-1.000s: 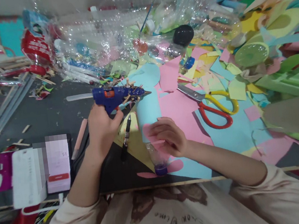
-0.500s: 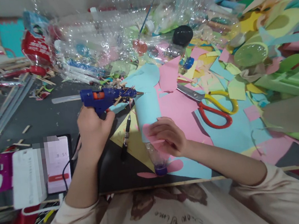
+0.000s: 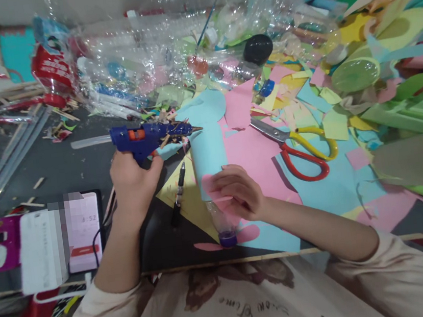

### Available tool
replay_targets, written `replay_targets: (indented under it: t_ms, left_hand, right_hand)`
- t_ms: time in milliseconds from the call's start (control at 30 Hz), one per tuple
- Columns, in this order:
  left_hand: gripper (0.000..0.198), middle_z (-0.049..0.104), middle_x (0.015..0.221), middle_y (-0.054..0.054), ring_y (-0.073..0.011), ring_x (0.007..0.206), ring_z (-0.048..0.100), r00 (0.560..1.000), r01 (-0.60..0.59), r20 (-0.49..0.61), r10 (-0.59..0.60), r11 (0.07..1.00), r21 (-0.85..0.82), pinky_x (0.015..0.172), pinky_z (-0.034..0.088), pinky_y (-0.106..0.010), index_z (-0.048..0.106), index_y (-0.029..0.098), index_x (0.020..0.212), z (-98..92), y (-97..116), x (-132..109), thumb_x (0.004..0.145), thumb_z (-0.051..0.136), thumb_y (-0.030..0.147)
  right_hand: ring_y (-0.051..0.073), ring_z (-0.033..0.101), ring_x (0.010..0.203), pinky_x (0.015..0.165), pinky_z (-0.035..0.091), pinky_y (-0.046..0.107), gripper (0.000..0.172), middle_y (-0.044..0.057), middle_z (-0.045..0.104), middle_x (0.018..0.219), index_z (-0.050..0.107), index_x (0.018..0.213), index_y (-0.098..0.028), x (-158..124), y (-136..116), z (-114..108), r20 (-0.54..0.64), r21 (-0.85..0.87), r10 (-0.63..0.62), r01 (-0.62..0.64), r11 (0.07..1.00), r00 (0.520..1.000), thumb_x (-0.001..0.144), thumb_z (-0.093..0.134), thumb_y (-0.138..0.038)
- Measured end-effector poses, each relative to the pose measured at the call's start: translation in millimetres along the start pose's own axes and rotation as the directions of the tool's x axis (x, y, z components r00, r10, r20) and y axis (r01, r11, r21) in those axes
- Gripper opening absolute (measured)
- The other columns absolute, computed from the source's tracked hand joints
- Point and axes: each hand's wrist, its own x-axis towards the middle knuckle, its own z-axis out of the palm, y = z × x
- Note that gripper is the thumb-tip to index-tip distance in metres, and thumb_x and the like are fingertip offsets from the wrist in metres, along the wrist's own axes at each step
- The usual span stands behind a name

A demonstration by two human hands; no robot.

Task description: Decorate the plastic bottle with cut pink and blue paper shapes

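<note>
My left hand (image 3: 131, 181) is closed round the handle of a blue hot glue gun (image 3: 135, 139). A glue stick (image 3: 89, 142) pokes out of its back. The gun's nozzle points right, at the upper end of a plastic bottle wrapped in light blue paper (image 3: 210, 153); whether it touches cannot be told. The bottle lies with its purple cap (image 3: 228, 238) towards me. Over its lower part, my right hand (image 3: 240, 191) has its fingers curled on a pink paper piece (image 3: 228, 205). More pink paper shapes (image 3: 249, 233) lie by the cap.
Scissors with red and yellow handles (image 3: 303, 155) lie right of the bottle on coloured paper. A black pen (image 3: 179, 193) rests to its left. Phones (image 3: 83, 231) and a cable are at the left front. Clear plastic bottles (image 3: 136, 49) and paper scraps crowd the back.
The glue gun has shifted very slightly left in my left hand's grip. My right hand stays in place over the bottle. The phone's timer display has changed.
</note>
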Motion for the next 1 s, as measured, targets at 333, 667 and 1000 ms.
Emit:
replay_targets:
  t_ms: [333, 667, 1000]
  left_hand:
    - [0.024, 0.064, 0.089, -0.01, -0.0294, 0.097, 0.062, 0.982, -0.183, 0.054, 0.184, 0.983, -0.015, 0.087, 0.047, -0.04, 0.058, 0.017, 0.095, 13.4, 10.0, -8.3, 0.076, 0.056, 0.032]
    - [0.019, 0.058, 0.071, -0.007, -0.0291, 0.08, 0.063, 0.985, -0.172, -0.008, 0.174, 0.979, 0.106, 0.074, 0.048, -0.039, 0.054, 0.019, 0.078, 13.5, 2.3, -7.3, 0.07, 0.055, 0.037]
    - [0.019, 0.054, 0.065, -0.007, -0.0338, 0.083, 0.062, 0.999, 0.031, 0.04, -0.035, 0.993, 0.117, 0.078, 0.047, -0.047, 0.046, 0.023, 0.068, -3.3, 2.1, 0.6, 0.062, 0.059, 0.035]
  right_hand:
    - [0.021, 0.069, 0.091, 0.088, 0.05, 0.04, 0.01, 0.007, 0.073, 0.089, 0.053, 0.09, -0.022, 0.1, -0.2, -1.2, 0.026, 0.028, 0.007, -0.008, 1.0, 1.0, 0.089, 0.045, -0.017]
    - [0.02, 0.07, 0.09, 0.087, 0.05, 0.04, 0.011, 0.006, 0.074, 0.089, 0.054, 0.091, -0.023, 1.1, -0.4, -1.7, 0.029, 0.024, 0.001, -0.002, 1.0, 1.0, 0.091, 0.043, -0.02]
    - [0.02, 0.069, 0.089, 0.087, 0.05, 0.04, 0.011, 0.006, 0.073, 0.088, 0.053, 0.093, -0.022, -0.2, 0.3, -0.7, 0.013, 0.031, 0.002, -0.003, 1.0, 1.0, 0.089, 0.044, -0.017]
